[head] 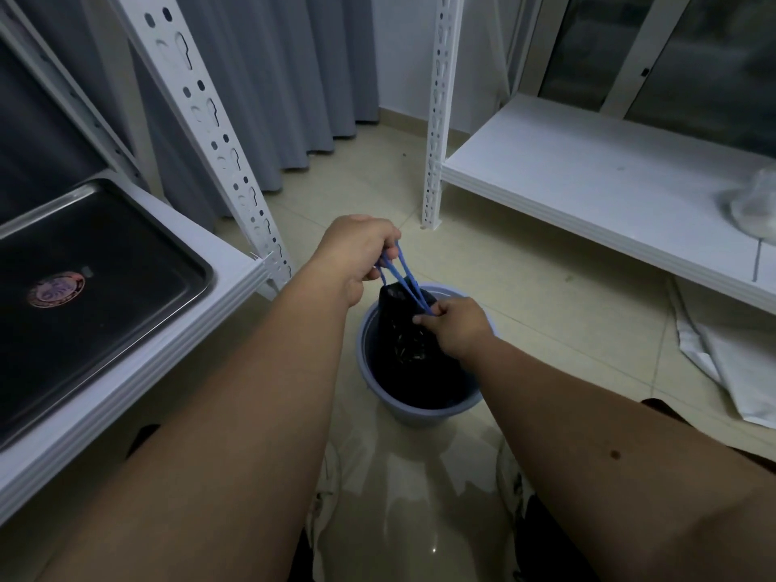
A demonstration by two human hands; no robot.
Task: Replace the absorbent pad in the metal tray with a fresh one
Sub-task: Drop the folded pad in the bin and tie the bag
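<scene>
- Left hand (357, 249) and right hand (455, 325) both pinch the blue drawstring (405, 275) — a hard tug could tear the black bag (403, 329) in its bucket (420, 409).
- Metal tray (96, 279) sits bare on the left shelf (176, 329) — fresh pad not yet in.

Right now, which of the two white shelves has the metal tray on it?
The left shelf holds the metal tray. The right shelf carries only a crumpled clear plastic item near its far end.
</scene>
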